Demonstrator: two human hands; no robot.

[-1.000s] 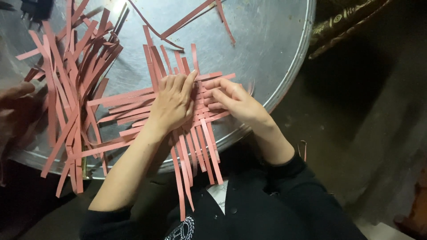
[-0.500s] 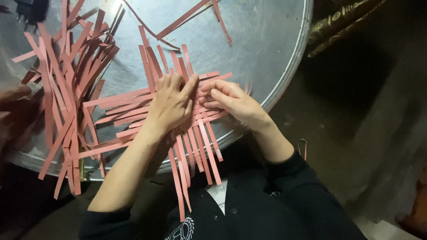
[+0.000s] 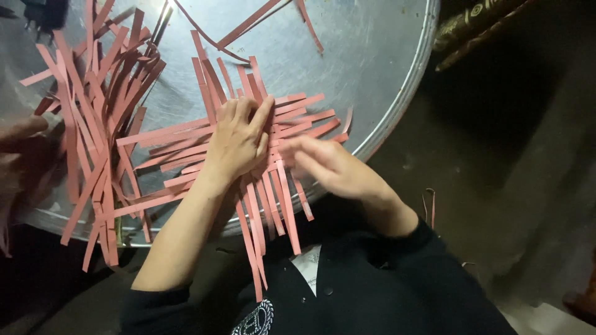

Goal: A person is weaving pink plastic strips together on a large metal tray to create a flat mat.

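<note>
Woven strips (image 3: 261,142) on tray (image 3: 385,74).

We see no packages, labels, signs or screens anywhere around us in this dim view from above.

I see the woven strips (image 3: 248,155) lying on the round tray (image 3: 372,68), at its 6 o'clock edge, some ends overhanging the rim. My left hand (image 3: 239,139) rests flat on them; right hand (image 3: 329,164) touches them at 3 o'clock. Loose strips (image 3: 93,118) lie at 9 o'clock, on the tray.
</note>
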